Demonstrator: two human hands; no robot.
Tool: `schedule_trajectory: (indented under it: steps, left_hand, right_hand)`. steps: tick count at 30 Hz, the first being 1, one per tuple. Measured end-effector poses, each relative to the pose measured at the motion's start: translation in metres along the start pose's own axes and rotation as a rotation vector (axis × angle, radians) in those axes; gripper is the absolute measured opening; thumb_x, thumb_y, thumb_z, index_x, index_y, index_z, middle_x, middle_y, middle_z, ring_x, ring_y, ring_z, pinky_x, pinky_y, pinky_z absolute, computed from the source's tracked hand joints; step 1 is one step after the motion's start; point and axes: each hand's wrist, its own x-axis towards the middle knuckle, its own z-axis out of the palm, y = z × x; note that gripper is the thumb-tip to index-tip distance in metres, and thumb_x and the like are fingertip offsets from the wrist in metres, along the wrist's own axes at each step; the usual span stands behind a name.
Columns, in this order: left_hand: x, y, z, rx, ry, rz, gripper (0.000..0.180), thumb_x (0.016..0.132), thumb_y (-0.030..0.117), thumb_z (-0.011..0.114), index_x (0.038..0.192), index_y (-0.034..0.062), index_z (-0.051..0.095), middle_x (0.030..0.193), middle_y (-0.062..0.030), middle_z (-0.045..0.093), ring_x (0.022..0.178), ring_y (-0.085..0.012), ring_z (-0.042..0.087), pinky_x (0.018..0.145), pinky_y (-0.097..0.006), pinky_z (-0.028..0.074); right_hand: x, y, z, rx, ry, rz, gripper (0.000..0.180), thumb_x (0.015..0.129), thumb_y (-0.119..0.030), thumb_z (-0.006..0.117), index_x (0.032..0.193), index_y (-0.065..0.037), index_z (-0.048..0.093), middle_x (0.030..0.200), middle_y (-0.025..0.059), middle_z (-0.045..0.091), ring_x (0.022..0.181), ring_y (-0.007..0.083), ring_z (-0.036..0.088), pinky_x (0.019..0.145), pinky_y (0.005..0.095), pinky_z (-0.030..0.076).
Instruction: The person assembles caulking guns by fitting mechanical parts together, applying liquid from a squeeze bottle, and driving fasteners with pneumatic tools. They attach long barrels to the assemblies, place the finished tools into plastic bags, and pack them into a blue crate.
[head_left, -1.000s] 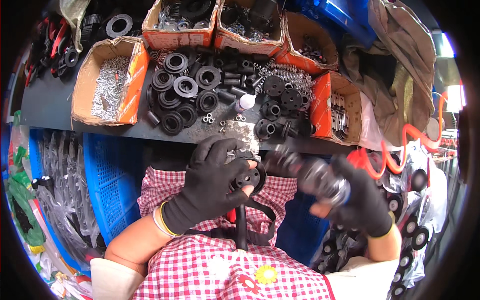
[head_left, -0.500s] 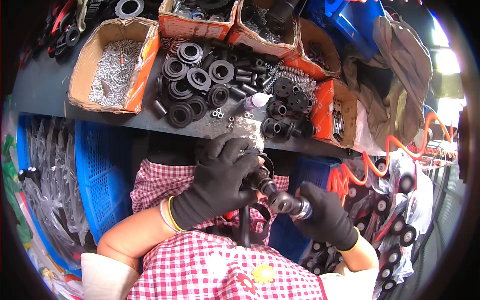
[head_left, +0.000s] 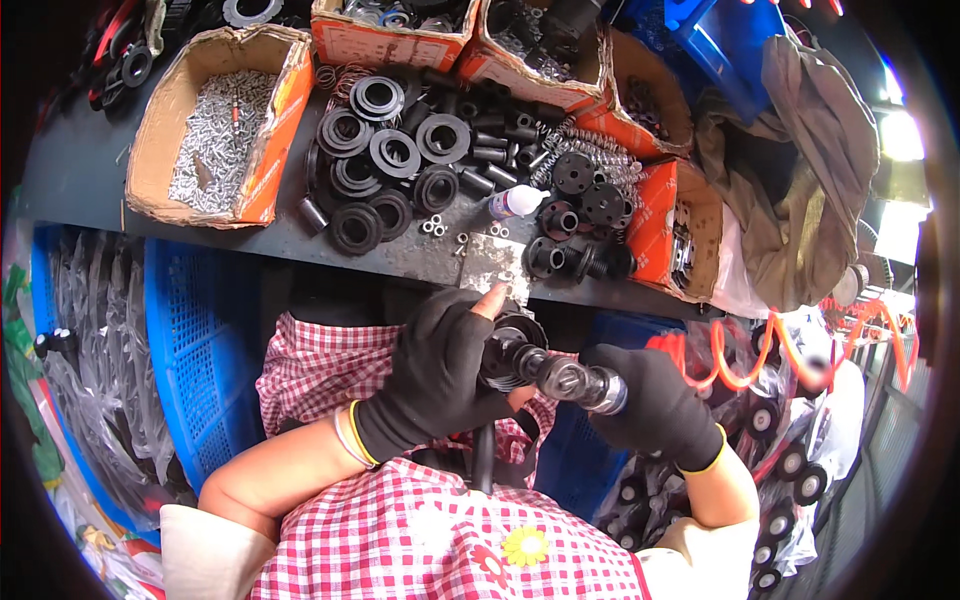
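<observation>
My left hand [head_left: 432,365], in a black glove with bare fingertips, is wrapped round a black round part [head_left: 527,325] in front of the bench edge. One of its fingers stretches out along the part's rim. A black tube [head_left: 483,458] runs down from there toward my lap. My right hand [head_left: 660,408], gloved too, grips a ratchet wrench [head_left: 572,380] with a dark head. The wrench's socket end sits against the middle of the round part. My palm hides most of the wrench's handle.
On the bench lie black rings [head_left: 395,153], springs [head_left: 605,150], black flanged parts [head_left: 603,203] and a small white bottle [head_left: 517,202]. An open carton of screws [head_left: 285,170] stands left. Blue crates [head_left: 205,350] flank me; an orange coiled hose [head_left: 735,350] hangs right.
My left hand has shifted down and turned, with a finger now stretched out, so more of the round part shows. The wrench has swung slightly and its head sits a little higher.
</observation>
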Motion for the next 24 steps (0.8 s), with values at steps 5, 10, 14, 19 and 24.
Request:
schedule_trajectory:
  steps: [5, 10, 14, 19, 24]
  left_hand:
    - [-0.007, 0.002, 0.012, -0.031, 0.031, -0.041, 0.092, 0.076, 0.043, 0.077, 0.139, -0.0105, 0.036, 0.114, -0.0228, 0.054, 0.106, -0.0395, 0.053, 0.097, -0.051, 0.042]
    - [-0.011, 0.001, 0.021, -0.064, 0.073, -0.060, 0.100, 0.072, 0.042, 0.079, 0.141, -0.0116, 0.032, 0.119, -0.0256, 0.051, 0.108, -0.0425, 0.052, 0.098, -0.054, 0.040]
    - [-0.013, 0.002, 0.025, -0.079, 0.064, -0.090, 0.103, 0.071, 0.044, 0.081, 0.141, -0.0120, 0.031, 0.120, -0.0259, 0.050, 0.111, -0.0423, 0.051, 0.098, -0.054, 0.040]
    - [-0.019, 0.000, 0.027, -0.074, 0.048, -0.123, 0.104, 0.071, 0.047, 0.081, 0.141, -0.0111, 0.031, 0.121, -0.0258, 0.049, 0.111, -0.0424, 0.051, 0.099, -0.053, 0.039]
    - [-0.016, 0.001, 0.026, -0.050, 0.059, -0.101, 0.104, 0.070, 0.047, 0.082, 0.143, -0.0081, 0.031, 0.119, -0.0238, 0.051, 0.110, -0.0425, 0.052, 0.096, -0.053, 0.040]
  right_hand:
    - [0.013, -0.004, -0.016, -0.187, -0.073, -0.026, 0.025, 0.069, -0.020, 0.073, 0.091, -0.010, 0.067, 0.078, 0.0153, 0.067, 0.077, 0.0399, 0.065, 0.069, 0.0470, 0.052]
    - [0.025, 0.001, -0.019, -0.158, -0.098, -0.029, 0.021, 0.071, -0.021, 0.071, 0.089, -0.010, 0.067, 0.078, 0.0145, 0.067, 0.076, 0.0391, 0.066, 0.068, 0.0469, 0.052]
    - [0.015, 0.003, -0.012, -0.181, -0.058, -0.014, 0.021, 0.073, -0.022, 0.069, 0.090, -0.010, 0.068, 0.077, 0.0151, 0.067, 0.075, 0.0391, 0.066, 0.067, 0.0470, 0.052]
    - [0.026, -0.013, -0.029, -0.271, -0.144, -0.007, 0.023, 0.074, -0.022, 0.068, 0.094, -0.010, 0.068, 0.078, 0.0159, 0.068, 0.078, 0.0386, 0.067, 0.070, 0.0466, 0.053]
    - [0.025, 0.004, -0.018, -0.159, -0.238, 0.036, 0.028, 0.073, -0.024, 0.070, 0.096, -0.007, 0.069, 0.082, 0.0192, 0.068, 0.083, 0.0398, 0.066, 0.074, 0.0465, 0.053]
